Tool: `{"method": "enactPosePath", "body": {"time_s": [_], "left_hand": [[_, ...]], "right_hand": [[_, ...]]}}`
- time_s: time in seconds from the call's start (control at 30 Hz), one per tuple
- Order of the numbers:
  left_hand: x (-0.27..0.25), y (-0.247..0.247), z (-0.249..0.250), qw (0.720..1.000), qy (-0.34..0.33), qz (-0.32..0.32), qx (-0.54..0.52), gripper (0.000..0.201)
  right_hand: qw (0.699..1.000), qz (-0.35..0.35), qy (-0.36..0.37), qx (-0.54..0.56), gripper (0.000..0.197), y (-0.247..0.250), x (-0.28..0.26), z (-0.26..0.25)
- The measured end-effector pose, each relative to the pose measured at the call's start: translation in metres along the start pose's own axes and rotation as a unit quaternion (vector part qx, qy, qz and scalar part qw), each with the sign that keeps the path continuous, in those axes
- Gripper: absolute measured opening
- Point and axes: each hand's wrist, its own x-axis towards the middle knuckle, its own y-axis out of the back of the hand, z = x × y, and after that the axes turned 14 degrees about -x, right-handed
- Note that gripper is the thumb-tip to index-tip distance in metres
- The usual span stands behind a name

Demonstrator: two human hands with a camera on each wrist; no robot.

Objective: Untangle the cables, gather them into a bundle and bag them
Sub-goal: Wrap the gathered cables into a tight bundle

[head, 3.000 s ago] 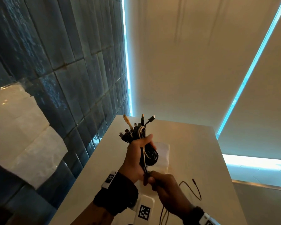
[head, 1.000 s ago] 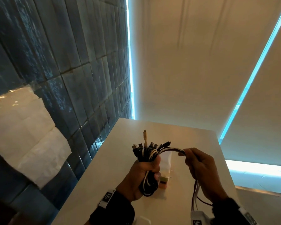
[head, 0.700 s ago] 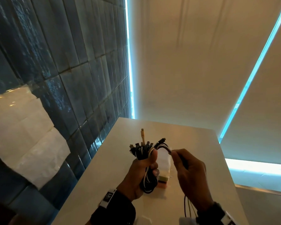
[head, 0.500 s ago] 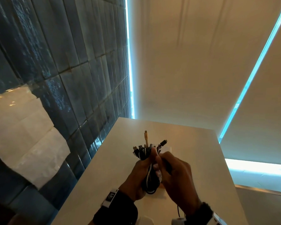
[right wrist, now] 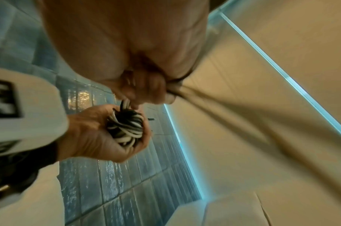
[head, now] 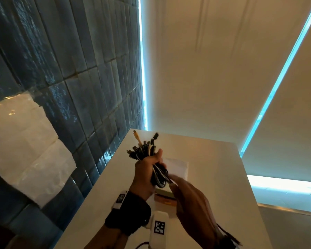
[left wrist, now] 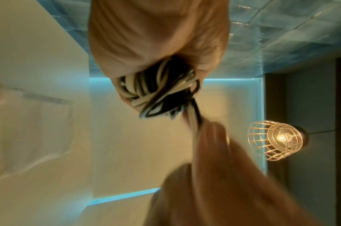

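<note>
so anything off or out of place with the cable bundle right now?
One thing: the bundle of black and white cables gripped in the left hand isn't fully gathered. A few strands trail from its lower end into the right hand, which pinches them. One yellowish plug sticks out past the other ends. No damage visible.

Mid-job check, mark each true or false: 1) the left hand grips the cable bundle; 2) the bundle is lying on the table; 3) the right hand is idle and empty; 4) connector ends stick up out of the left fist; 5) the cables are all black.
1) True: the left hand grips the cable bundle.
2) False: it is held above the table.
3) False: the right hand pinches cable strands below the bundle.
4) True: the connector ends fan out above the fist.
5) False: black and white cables are mixed.
</note>
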Motion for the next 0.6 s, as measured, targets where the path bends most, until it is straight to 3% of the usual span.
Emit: {"method": "enactPosePath", "body": {"time_s": [0.07,0.2,0.3,0.4,0.43,0.47,0.57,0.6], "left_hand": [[0.004,-0.002,0.006,1.000,-0.024,0.011,-0.017,0.027],[0.009,-0.001,0.014,0.998,-0.041,0.010,-0.036,0.028],[0.013,0.000,0.021,0.997,-0.063,0.013,-0.030,0.031],[0.012,0.006,0.025,0.997,-0.073,-0.002,-0.025,0.031],[0.011,0.008,0.026,0.997,-0.074,-0.010,-0.021,0.030],[0.010,0.009,0.025,0.997,-0.074,-0.017,-0.017,0.029],[0.004,0.009,0.018,0.997,-0.066,-0.032,-0.013,0.020],[0.001,0.008,0.013,0.997,-0.060,-0.037,-0.014,0.018]], "right_hand": [[0.997,0.003,-0.027,0.077,0.019,-0.006,-0.008,0.004],[0.967,-0.014,-0.072,0.243,0.030,-0.024,-0.024,0.018],[0.945,-0.145,-0.135,0.262,0.035,-0.032,-0.037,0.043],[0.930,-0.301,-0.109,0.180,0.017,-0.031,-0.043,0.072],[0.943,-0.299,-0.082,0.118,0.032,-0.025,-0.042,0.079],[0.954,-0.261,-0.084,0.123,0.040,-0.017,-0.040,0.081],[0.967,-0.079,-0.109,0.215,0.037,0.003,-0.020,0.073],[0.967,-0.058,-0.107,0.223,0.039,0.006,-0.012,0.064]]}}
